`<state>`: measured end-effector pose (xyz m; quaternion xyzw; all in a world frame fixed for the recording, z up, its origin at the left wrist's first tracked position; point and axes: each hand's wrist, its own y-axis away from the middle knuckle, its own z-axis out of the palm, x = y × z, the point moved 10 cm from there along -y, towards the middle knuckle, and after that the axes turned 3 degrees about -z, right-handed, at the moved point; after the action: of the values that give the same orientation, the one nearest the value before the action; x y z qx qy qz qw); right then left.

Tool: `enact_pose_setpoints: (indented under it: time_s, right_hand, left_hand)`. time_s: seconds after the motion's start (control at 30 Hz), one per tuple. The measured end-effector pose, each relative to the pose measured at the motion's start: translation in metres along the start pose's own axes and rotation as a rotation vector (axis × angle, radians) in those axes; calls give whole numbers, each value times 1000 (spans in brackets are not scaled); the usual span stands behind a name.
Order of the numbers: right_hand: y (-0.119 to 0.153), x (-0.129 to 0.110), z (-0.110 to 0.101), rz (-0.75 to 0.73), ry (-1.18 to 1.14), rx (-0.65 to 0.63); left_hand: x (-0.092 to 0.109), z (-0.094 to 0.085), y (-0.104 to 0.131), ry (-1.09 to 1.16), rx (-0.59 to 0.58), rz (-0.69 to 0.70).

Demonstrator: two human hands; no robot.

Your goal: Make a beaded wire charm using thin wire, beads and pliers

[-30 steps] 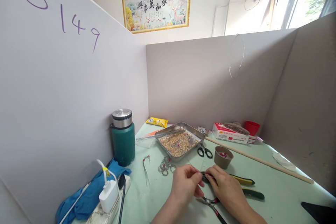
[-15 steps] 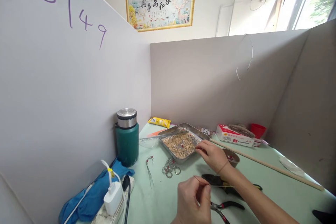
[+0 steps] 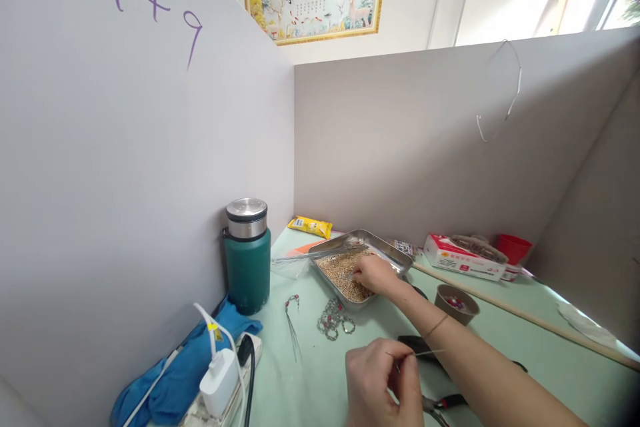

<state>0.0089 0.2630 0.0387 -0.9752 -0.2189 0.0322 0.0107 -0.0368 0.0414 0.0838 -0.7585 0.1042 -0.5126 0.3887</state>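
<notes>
Where the metal tray (image 3: 356,305) stands: centre of the frame, flat; its raised walls probably stop the small golden beads (image 3: 340,273) from rolling away.
Right hand (image 3: 375,273): over this tray, fingertips down among the beads and close together; if some bead is between them, I cannot tell.
Left hand (image 3: 383,383): lower centre, thumb and forefinger pinched narrow on a thin wire (image 3: 427,352), likely to have it steady.
Pliers (image 3: 453,401): lower centre, just beside the left hand, perhaps for easy reach.
Brown cup (image 3: 450,315): right of centre, upright, holding small coloured pieces apart from the golden ones.
Beaded loops (image 3: 330,320): below the tray, in a heap, maybe to leave space for the hands.
</notes>
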Motion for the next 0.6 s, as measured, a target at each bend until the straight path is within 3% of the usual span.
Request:
enact_pose_setpoints:
  time_s: [0.1, 0.33, 0.6]
  right_hand:
    - [-4, -4, 5, 4, 32, -26]
    - [-5, -6, 16, 77, 109, -103]
    - [1, -5, 10, 101, 133, -57]
  left_hand:
    - [-1, -3, -6, 29, 1, -14]
    - [-6, 4, -11, 105, -125, 3]
    - [-21, 1, -13, 114, -104, -88]
